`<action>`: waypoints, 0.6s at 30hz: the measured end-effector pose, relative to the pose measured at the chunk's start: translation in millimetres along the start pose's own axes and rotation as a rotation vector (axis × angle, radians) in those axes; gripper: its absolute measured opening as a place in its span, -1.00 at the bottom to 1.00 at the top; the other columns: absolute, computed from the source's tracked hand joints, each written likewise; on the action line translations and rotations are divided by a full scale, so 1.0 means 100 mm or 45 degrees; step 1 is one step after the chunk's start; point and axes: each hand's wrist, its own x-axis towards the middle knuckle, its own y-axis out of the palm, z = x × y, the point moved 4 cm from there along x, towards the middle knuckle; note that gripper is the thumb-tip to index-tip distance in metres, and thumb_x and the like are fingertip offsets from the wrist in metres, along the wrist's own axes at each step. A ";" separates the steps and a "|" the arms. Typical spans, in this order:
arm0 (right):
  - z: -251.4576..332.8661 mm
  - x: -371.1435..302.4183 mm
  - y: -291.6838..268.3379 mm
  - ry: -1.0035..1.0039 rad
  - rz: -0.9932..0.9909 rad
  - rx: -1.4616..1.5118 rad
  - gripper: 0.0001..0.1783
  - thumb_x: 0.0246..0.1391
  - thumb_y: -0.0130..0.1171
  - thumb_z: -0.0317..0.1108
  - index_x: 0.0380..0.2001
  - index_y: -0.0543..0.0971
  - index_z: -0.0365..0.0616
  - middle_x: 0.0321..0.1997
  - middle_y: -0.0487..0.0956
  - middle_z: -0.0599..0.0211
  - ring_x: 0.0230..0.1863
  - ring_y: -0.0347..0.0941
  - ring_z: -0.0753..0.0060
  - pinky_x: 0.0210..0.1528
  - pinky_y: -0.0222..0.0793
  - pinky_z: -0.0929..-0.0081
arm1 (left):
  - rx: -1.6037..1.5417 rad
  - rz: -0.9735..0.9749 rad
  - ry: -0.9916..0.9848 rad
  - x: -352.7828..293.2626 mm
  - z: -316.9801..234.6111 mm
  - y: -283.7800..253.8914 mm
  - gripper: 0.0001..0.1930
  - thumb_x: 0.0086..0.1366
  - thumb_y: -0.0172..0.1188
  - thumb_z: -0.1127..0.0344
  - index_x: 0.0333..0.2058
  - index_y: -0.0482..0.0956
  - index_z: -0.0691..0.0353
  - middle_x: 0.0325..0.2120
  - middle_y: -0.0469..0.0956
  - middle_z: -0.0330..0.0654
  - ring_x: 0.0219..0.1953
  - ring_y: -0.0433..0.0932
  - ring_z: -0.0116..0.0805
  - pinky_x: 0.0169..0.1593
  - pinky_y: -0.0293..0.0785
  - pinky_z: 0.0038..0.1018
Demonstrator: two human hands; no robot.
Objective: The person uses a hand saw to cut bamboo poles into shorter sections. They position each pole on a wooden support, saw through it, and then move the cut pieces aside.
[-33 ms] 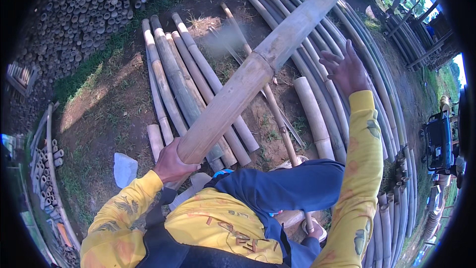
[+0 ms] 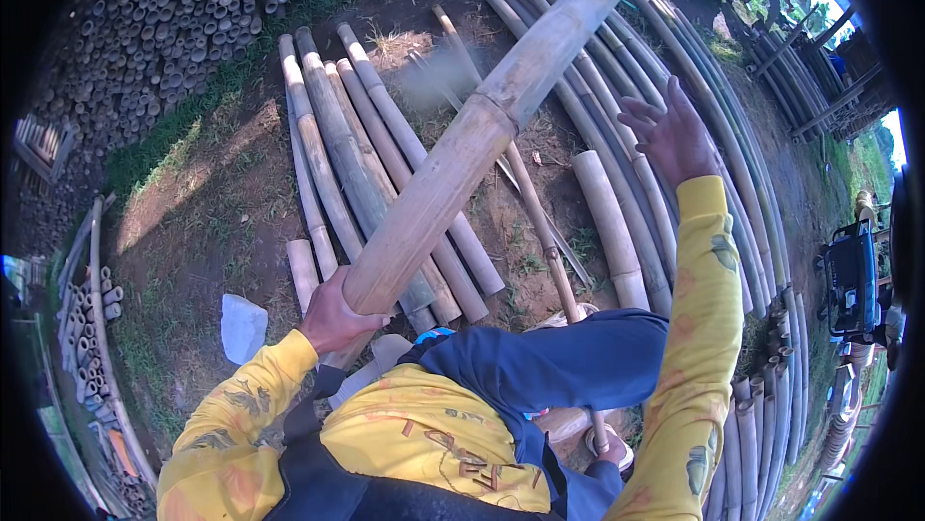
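My left hand (image 2: 344, 312) is closed around the lower end of a thick, pale bamboo pole (image 2: 434, 188). The pole slants up and away to the right, above other bamboo on the ground, with a ringed joint about halfway along. My right hand (image 2: 676, 135) is raised to the right of the pole, fingers spread and holding nothing; a gap separates it from the pole. Below, a thin bamboo stick (image 2: 540, 222) runs from the far ground toward my bent leg, which hides part of it. A short, thick bamboo piece (image 2: 607, 217) lies between the stick and my right forearm.
Several bamboo poles (image 2: 337, 135) lie side by side at left, and a longer row (image 2: 742, 164) at right. Stacked bamboo (image 2: 164, 49) forms a wall at the far left. A pale block (image 2: 244, 328) rests near my left hand. A dark framed machine (image 2: 851, 275) stands far right.
The bamboo pole's far end has swung a little to the left, while my left hand keeps its hold. My right hand stays almost in place, still spread.
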 end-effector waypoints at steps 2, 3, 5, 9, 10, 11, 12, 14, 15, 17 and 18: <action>-0.07 0.04 -0.05 0.011 -0.005 -0.190 0.10 0.29 0.05 0.41 0.58 -0.04 -0.08 0.37 0.45 0.07 0.30 0.42 0.12 0.38 0.07 -0.14 | -0.175 -0.063 -0.031 0.05 0.18 0.06 -0.13 -0.08 0.61 0.10 0.15 0.44 0.45 -0.07 0.65 0.11 -0.02 0.68 -0.06 0.11 0.57 -0.24; -0.16 -0.01 -0.06 -0.011 -0.040 -0.275 0.09 0.33 0.03 0.35 0.60 -0.12 -0.09 0.41 0.42 0.03 0.29 0.44 0.04 0.40 0.02 -0.19 | -0.250 -0.112 -0.092 0.08 0.32 0.10 -0.15 -0.06 0.61 0.12 0.14 0.44 0.46 -0.08 0.65 0.10 -0.03 0.68 -0.09 0.10 0.58 -0.26; -0.31 -0.26 -0.36 -0.048 -0.154 -0.284 0.07 0.35 0.01 0.32 0.61 -0.17 -0.06 0.39 0.45 0.05 0.31 0.45 0.03 0.43 -0.04 -0.23 | -0.416 -0.194 -0.193 0.22 0.60 0.25 -0.18 -0.01 0.59 0.16 0.14 0.43 0.49 -0.09 0.67 0.07 -0.06 0.69 -0.14 0.08 0.59 -0.28; -0.39 -0.96 -0.79 0.061 -0.515 -0.391 0.02 0.40 -0.02 0.23 0.62 -0.25 0.03 0.33 0.52 0.09 0.35 0.45 0.05 0.44 -0.08 -0.26 | -0.821 -0.354 -0.371 0.85 0.78 0.58 -0.32 0.03 0.57 0.16 0.02 0.55 0.54 -0.18 0.70 0.05 -0.16 0.71 -0.18 0.02 0.63 -0.29; -0.45 -1.17 -0.86 0.075 -0.598 -0.417 0.00 0.40 -0.03 0.21 0.62 -0.26 0.05 0.32 0.53 0.10 0.37 0.45 0.07 0.44 -0.07 -0.27 | -0.901 -0.389 -0.400 1.00 0.73 0.64 -0.37 0.04 0.57 0.15 -0.04 0.60 0.56 -0.21 0.71 0.06 -0.19 0.72 -0.18 0.01 0.63 -0.28; -0.47 -1.40 -0.86 0.080 -0.665 -0.416 -0.03 0.42 -0.04 0.18 0.62 -0.24 0.07 0.31 0.53 0.10 0.34 0.47 0.08 0.45 -0.05 -0.21 | -0.979 -0.351 -0.481 1.15 0.68 0.70 -0.40 0.08 0.53 0.16 -0.05 0.60 0.55 -0.20 0.69 0.04 -0.18 0.71 -0.20 -0.01 0.63 -0.30; -0.50 -1.62 -0.87 0.084 -0.736 -0.415 -0.05 0.43 -0.04 0.16 0.62 -0.23 0.09 0.30 0.54 0.10 0.32 0.49 0.10 0.45 -0.03 -0.14 | -1.055 -0.310 -0.560 1.30 0.65 0.76 -0.44 0.12 0.50 0.17 -0.05 0.60 0.54 -0.19 0.68 0.03 -0.18 0.70 -0.22 -0.03 0.62 -0.31; -0.68 -2.09 -1.11 0.054 -0.847 -0.373 -0.09 0.44 -0.04 0.13 0.62 -0.18 0.12 0.28 0.54 0.11 0.28 0.51 0.14 0.43 0.06 0.00 | -1.119 -0.496 -0.579 1.56 0.78 1.01 -0.42 0.11 0.51 0.13 -0.10 0.62 0.57 -0.22 0.68 0.05 -0.21 0.69 -0.20 -0.05 0.61 -0.30; -0.77 -2.30 -1.26 0.038 -0.901 -0.346 -0.11 0.45 -0.03 0.11 0.62 -0.16 0.13 0.27 0.55 0.11 0.26 0.52 0.16 0.41 0.10 0.07 | -1.143 -0.594 -0.586 1.69 0.87 1.10 -0.41 0.10 0.52 0.10 -0.13 0.63 0.59 -0.23 0.68 0.06 -0.23 0.69 -0.19 -0.06 0.61 -0.29; -0.87 -2.77 -1.51 -0.008 -1.038 -0.282 -0.16 0.45 0.00 0.09 0.61 -0.05 0.11 0.24 0.56 0.13 0.24 0.53 0.22 0.33 0.20 0.20 | -1.048 -0.615 -0.704 1.88 1.05 1.24 -0.38 0.08 0.53 0.08 -0.13 0.62 0.62 -0.22 0.68 0.07 -0.24 0.68 -0.17 -0.06 0.60 -0.28; -0.96 -3.06 -1.59 -0.011 -1.112 -0.248 -0.19 0.45 0.01 0.07 0.60 0.00 0.10 0.22 0.56 0.14 0.23 0.54 0.25 0.29 0.25 0.27 | -0.982 -0.616 -0.776 1.87 1.16 1.31 -0.36 0.07 0.54 0.08 -0.14 0.61 0.64 -0.21 0.67 0.08 -0.24 0.68 -0.16 -0.05 0.60 -0.28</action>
